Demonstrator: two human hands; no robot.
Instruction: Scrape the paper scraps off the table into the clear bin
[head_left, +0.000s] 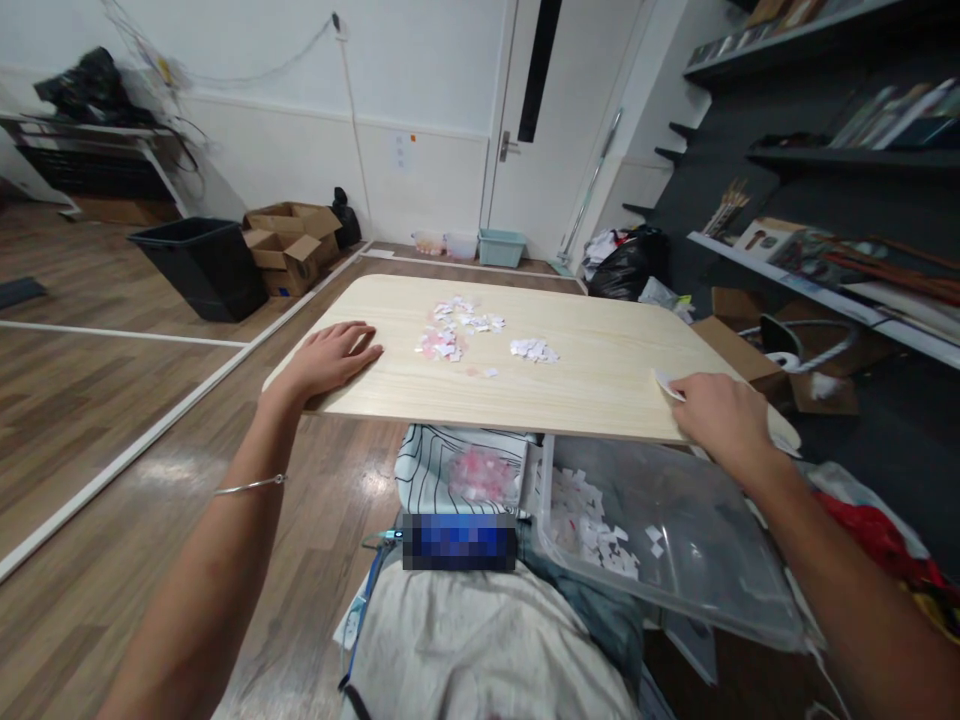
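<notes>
Left hand point(337, 357) flat, unladen; right hand point(721, 412) pinching a white piece point(666, 384). Work appears partway: scraps point(534, 350) heaped at centre, others left in the lower-right bin point(709, 535).

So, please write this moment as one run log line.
left hand: open on board | right hand: gripping white piece | white scraps: on board, in clear bin

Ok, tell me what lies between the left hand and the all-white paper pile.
The head view shows pink and white scraps between the left hand and the white pile, on the tabletop.
</notes>
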